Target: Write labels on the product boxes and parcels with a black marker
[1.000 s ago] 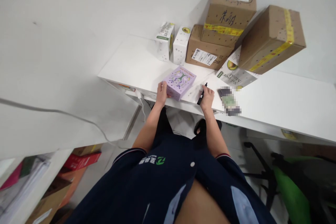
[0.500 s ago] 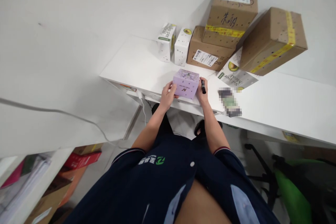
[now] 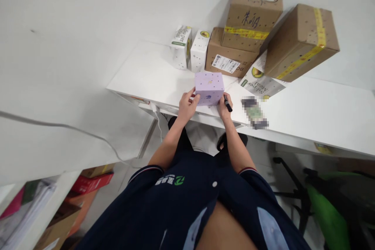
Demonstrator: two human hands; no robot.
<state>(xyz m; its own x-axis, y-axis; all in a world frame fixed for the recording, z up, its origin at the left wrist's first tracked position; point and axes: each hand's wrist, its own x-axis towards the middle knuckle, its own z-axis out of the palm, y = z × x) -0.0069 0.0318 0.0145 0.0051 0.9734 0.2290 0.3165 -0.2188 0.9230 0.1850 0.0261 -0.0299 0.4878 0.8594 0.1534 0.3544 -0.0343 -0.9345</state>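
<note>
Box in lilac occupies the near side of the white counter, fingers of the left hand and right hand gripping opposite sides, apparently for balanced support. The right hand also holds a black marker, seemingly angled outward to spare the box's face.

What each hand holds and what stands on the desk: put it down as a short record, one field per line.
left hand: on the left side of the purple box
right hand: gripping the black marker, beside the box's right side
stack: upper brown box on lower brown box
at left of stack: two white boxes
at right of stack: yellow-taped box, white Super Meal box
near right hand: blurred-out item
</note>
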